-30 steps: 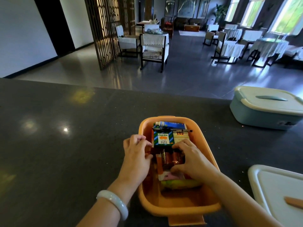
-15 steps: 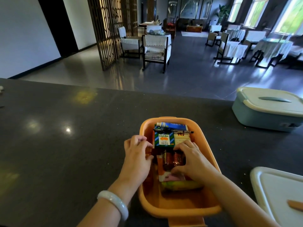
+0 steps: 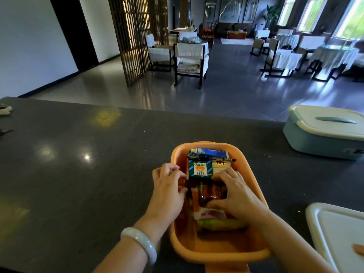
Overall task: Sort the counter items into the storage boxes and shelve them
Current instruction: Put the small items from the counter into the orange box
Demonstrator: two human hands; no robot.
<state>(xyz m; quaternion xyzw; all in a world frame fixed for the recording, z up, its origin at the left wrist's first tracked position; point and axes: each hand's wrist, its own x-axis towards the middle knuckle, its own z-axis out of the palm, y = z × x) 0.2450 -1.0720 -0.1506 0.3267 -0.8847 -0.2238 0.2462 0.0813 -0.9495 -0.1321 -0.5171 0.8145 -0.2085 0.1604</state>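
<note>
I'm mid-packing: the orange box (image 3: 218,251) sits at 6 o'clock on the counter (image 3: 78,184). My right hand (image 3: 234,196) grips the brown bottles (image 3: 211,192); my left hand (image 3: 167,186), fingers curled, pinches something at the box's 9 o'clock wall. Next, I judge, seat them and fetch the lid (image 3: 338,233) at 4 o'clock.

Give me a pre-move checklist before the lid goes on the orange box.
1. Orange box flat on the counter: ok.
2. Left hand and right hand out of the box: not ok, both are inside, the right hand gripping the brown bottles.
3. Contents below the rim: cannot tell; the pen lies across the top.
4. White lid within reach at right: ok.
5. Blue box shut, clear of the orange box: ok.
</note>
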